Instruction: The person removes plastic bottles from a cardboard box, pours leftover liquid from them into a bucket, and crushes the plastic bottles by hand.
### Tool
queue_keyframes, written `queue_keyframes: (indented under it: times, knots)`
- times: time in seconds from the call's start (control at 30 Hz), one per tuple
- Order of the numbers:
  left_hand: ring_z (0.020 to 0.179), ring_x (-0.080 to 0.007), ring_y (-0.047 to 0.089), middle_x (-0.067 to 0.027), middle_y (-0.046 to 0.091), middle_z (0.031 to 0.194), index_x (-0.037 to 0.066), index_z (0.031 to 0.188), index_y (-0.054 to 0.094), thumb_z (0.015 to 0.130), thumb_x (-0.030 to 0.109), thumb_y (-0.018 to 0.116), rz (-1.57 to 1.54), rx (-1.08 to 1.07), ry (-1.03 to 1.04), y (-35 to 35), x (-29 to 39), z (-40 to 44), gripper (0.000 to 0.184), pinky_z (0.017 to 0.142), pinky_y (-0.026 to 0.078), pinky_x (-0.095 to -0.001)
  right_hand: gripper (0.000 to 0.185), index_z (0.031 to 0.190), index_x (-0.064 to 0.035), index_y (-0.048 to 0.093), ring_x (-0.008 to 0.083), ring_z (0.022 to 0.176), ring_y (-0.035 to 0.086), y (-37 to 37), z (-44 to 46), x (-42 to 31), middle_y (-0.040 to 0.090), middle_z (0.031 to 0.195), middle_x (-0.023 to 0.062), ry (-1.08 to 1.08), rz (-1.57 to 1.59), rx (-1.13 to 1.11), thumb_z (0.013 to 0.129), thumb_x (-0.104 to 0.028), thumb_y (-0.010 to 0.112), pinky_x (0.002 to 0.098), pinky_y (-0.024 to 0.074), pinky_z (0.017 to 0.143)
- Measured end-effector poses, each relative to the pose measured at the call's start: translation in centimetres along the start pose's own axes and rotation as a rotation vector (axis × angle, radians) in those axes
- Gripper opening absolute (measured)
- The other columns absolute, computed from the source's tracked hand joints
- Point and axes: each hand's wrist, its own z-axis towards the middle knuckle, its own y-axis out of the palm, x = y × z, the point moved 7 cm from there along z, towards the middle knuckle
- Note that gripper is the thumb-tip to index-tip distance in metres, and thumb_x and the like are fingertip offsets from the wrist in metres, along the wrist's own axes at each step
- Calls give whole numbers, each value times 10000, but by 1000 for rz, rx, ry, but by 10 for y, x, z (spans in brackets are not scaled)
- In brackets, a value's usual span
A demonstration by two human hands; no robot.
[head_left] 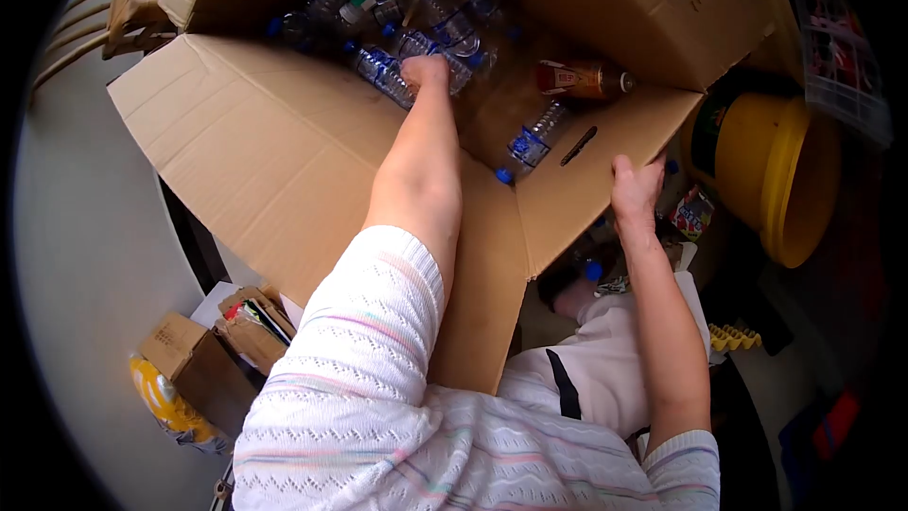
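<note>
A big cardboard box (pixel 255 123) lies tilted with its flaps spread and its inside toward me. Reaching deep into it, my left hand (pixel 426 76) is closed on a clear plastic bottle (pixel 380 72) with a blue label; its fingertips are partly hidden. More clear bottles (pixel 454 33) lie heaped around that hand. My right hand (pixel 637 191) grips the edge of the box's right flap, thumb on the inner face. Near that flap, inside the box, are a bottle with a blue cap (pixel 530 145) and a red-brown labelled bottle (pixel 579 80).
On the right stands a yellow bucket (pixel 785 180), tipped sideways, below a clear plastic crate (pixel 842 47). Smaller cartons (pixel 194 360) and a yellow wrapped bundle (pixel 161 402) are at lower left. A wooden chair (pixel 132 14) stands at upper left. A blue bottle cap (pixel 593 271) shows below the right flap.
</note>
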Motion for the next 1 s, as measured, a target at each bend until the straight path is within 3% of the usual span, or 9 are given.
queue_keyframes:
  times: [0.1, 0.2, 0.27, 0.37, 0.5, 0.63, 0.73, 0.93, 1.0]
  knots:
    - [1082, -297, 584, -231, 559, 1203, -49, 1120, 576, 654, 225, 776, 100, -174, 83, 14, 7, -3, 577, 939, 452, -365, 615, 1298, 65, 303, 333, 1122, 505, 2, 2, 9, 502, 1202, 248, -7, 65, -14, 734, -24, 532, 355, 365, 985]
    - [1046, -289, 597, -202, 600, 1143, -85, 1086, 580, 585, 218, 837, -389, -214, -77, 94, -42, 56, 639, 909, 464, -354, 607, 1291, 67, 307, 335, 1126, 502, 2, 5, 15, 502, 1204, 248, -23, 68, -27, 737, -28, 535, 356, 365, 985]
    - [946, -302, 610, -187, 621, 1044, -101, 1051, 561, 609, 121, 818, -631, -276, -166, 139, -64, 98, 558, 829, 475, -423, 602, 1288, 67, 309, 339, 1123, 503, 2, 5, 18, 502, 1203, 249, -12, 47, -26, 740, -32, 537, 358, 366, 983]
    - [725, -349, 636, -183, 621, 903, -77, 1022, 523, 686, -6, 740, -840, -384, -270, 132, -53, 81, 407, 660, 521, -549, 597, 1285, 67, 310, 346, 1111, 510, 2, 7, 22, 504, 1198, 251, -43, 34, -21, 744, -41, 540, 363, 371, 979]
    - [728, -331, 642, -164, 634, 898, -61, 957, 565, 644, -23, 759, -939, -211, -350, 84, -28, 23, 370, 668, 525, -528, 588, 1280, 61, 321, 348, 1105, 512, 2, 5, 15, 508, 1186, 253, -33, 26, -4, 742, -39, 537, 364, 371, 978]
    - [1111, -352, 536, -244, 559, 1161, -39, 1163, 470, 471, 179, 872, -571, -25, -60, 23, 13, -24, 829, 965, 428, -365, 576, 1270, 57, 344, 354, 1110, 509, 1, 6, 15, 511, 1186, 253, -22, 16, 24, 733, -25, 534, 370, 368, 981]
    - [1038, -353, 575, -210, 598, 1082, 10, 1147, 432, 497, 214, 858, -399, 57, 188, -31, 70, -80, 804, 929, 453, -382, 564, 1258, 62, 360, 362, 1112, 507, 3, 6, 8, 514, 1187, 249, -67, 42, 32, 729, -21, 537, 375, 368, 979]
    - [1003, -313, 599, -155, 620, 1049, 89, 1192, 407, 573, 243, 806, -233, -90, 717, -98, 161, -193, 753, 877, 474, -384, 533, 1217, 43, 437, 321, 1078, 534, 1, 6, 7, 552, 1162, 216, -45, 9, 81, 705, -45, 554, 342, 400, 927]
    - [1036, -302, 583, -167, 616, 1078, 29, 1234, 408, 545, 301, 814, -181, -156, 950, -111, 178, -228, 844, 914, 453, -359, 525, 1212, 41, 443, 321, 1074, 543, 3, 11, 13, 556, 1164, 217, -18, -22, 67, 707, -47, 554, 344, 410, 915]
